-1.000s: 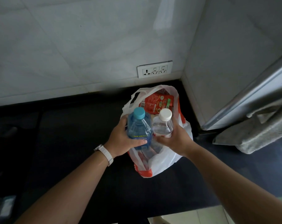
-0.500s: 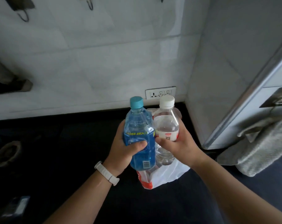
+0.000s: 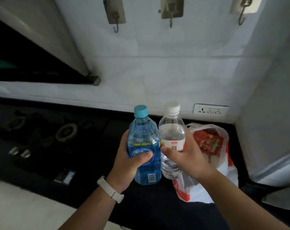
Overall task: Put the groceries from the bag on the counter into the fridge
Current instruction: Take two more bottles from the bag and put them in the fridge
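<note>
At your far left the black desk point(image 3: 91, 165) lies in shadow. A ring burner point(image 3: 66, 132) sits toward the back of it, and a small flat pack point(image 3: 64, 175) lies close to the front edge. Your left wrist wears a white strap point(image 3: 110, 189).

Your left hand point(image 3: 129, 163) grips the blue bottle point(image 3: 143, 146) around its middle, with the thumb lying across the label toward you and the fingers point(image 3: 124, 138) curled round the far side. The blue bottle is upright with its teal cap point(image 3: 141, 111) on, out of the bag and just left of it.

Pressed against its right side is the clear bottle point(image 3: 171, 135), also upright, with a white cap point(image 3: 172, 107). Your right hand point(image 3: 190, 158) holds it at the label, the thumb in front and the other fingers wrapped behind. You cannot tell whether either bottle's base touches the desk.

On the white wall above, three hooks point(image 3: 115, 15) hang in a row.

Just right of your right hand, the bag point(image 3: 224, 176) sits on the desk near the corner. It is white plastic with orange-red print, and its mouth is open. A red packet point(image 3: 209, 141) shows inside the bag, near the top. Your right forearm crosses in front of the bag's near side.

Behind the bag, a white socket point(image 3: 210, 110) is set low in the wall. At the right edge a pale grey panel point(image 3: 270, 97) rises beside the desk.
</note>
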